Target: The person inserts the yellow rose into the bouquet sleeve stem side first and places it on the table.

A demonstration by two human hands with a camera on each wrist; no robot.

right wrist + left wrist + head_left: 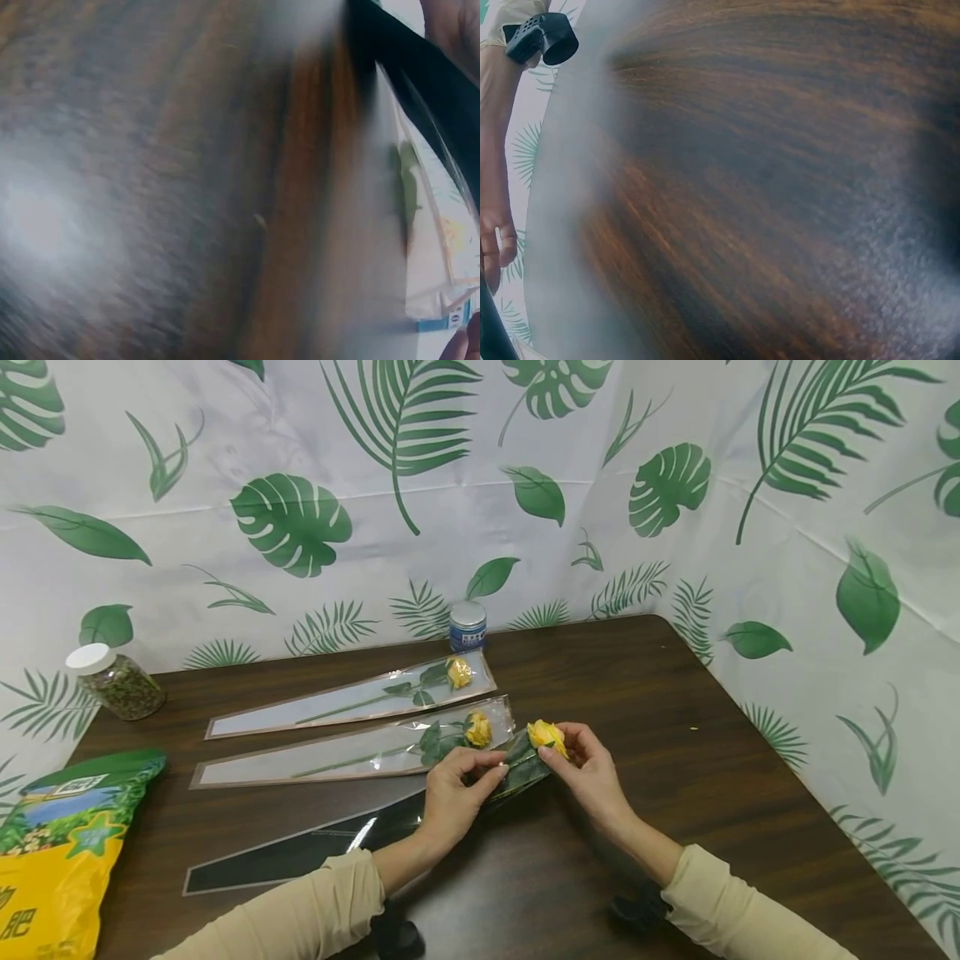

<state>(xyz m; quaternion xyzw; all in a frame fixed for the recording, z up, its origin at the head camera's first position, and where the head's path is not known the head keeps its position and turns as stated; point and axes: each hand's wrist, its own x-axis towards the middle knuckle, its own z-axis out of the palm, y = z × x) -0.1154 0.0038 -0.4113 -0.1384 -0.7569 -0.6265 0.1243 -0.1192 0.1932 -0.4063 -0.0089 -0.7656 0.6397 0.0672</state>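
Observation:
A yellow rose (547, 737) sits at the mouth of a black flower sleeve (300, 852) with a clear front and pale edge. My right hand (594, 781) holds the bloom between thumb and fingers. At the sleeve's open end, thumb and fingers of my left hand (452, 793) pinch its rim. Green leaves show just inside the mouth; the stem is hidden. The sleeve's wide end is raised off the table, and its narrow tip points left. In the right wrist view the dark sleeve (431, 90) crosses the upper right corner. The left wrist view mostly shows blurred tabletop.
Behind the hands lie two pale sleeves, each with a yellow rose (458, 672) inside. A blue-labelled jar (468, 627) stands at the table's back edge. To the left are a tilted white-lidded jar (120, 683) and a yellow-green bag (63, 860). Leaf-print cloth hangs behind.

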